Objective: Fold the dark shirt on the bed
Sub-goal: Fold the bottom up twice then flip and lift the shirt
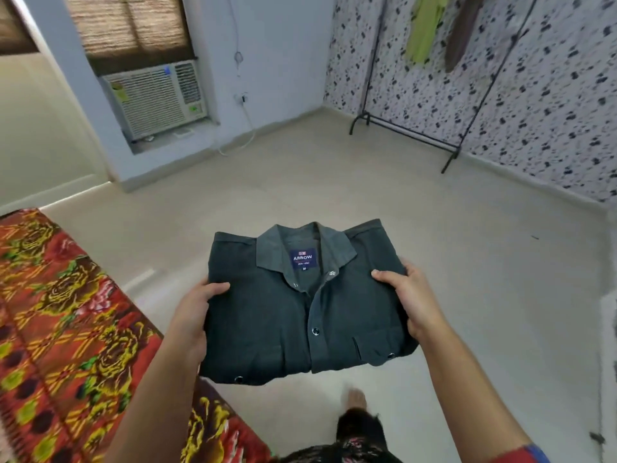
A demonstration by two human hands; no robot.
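Two hands hold the folded dark shirt (300,312) in the air above the floor, just beside the bed's (66,312) edge: left grip (195,315) and right grip (405,297) clamp opposite side edges. Light, soft, floppy cloth; support underneath likely keeps folds intact.

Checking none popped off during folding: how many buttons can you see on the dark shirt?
5: two small ones by the collar, one mid-placket, one at the pocket, one on the bottom-left edge. Folds may hide others.
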